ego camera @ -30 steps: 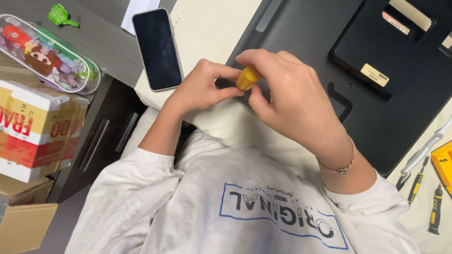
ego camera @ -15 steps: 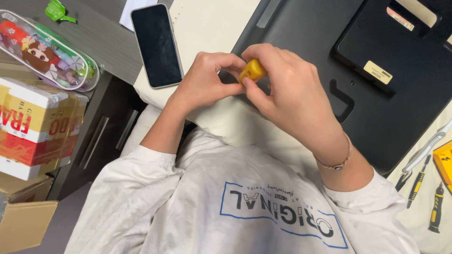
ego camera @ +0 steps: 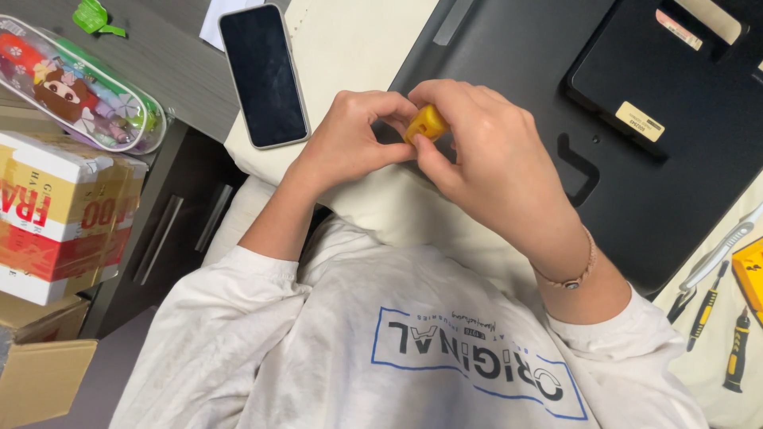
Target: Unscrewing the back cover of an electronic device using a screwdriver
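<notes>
We saw both hands closed on a small yellow block [ego camera: 427,123], the left hand [ego camera: 350,139] pinching its near side and the right hand [ego camera: 489,159] wrapped over it from the other, thumb beneath. The block sat above the edge of a black laptop [ego camera: 509,56] (lying underside up) on the cream-covered surface [ego camera: 358,40]. A dark phone [ego camera: 264,74] lay just left; yellow-handled screwdrivers [ego camera: 703,306] lay far right.

One head-worn camera looks steeply down, close over the wearer's white printed shirt [ego camera: 445,349] and dark flat laptop base [ego camera: 556,103].
</notes>
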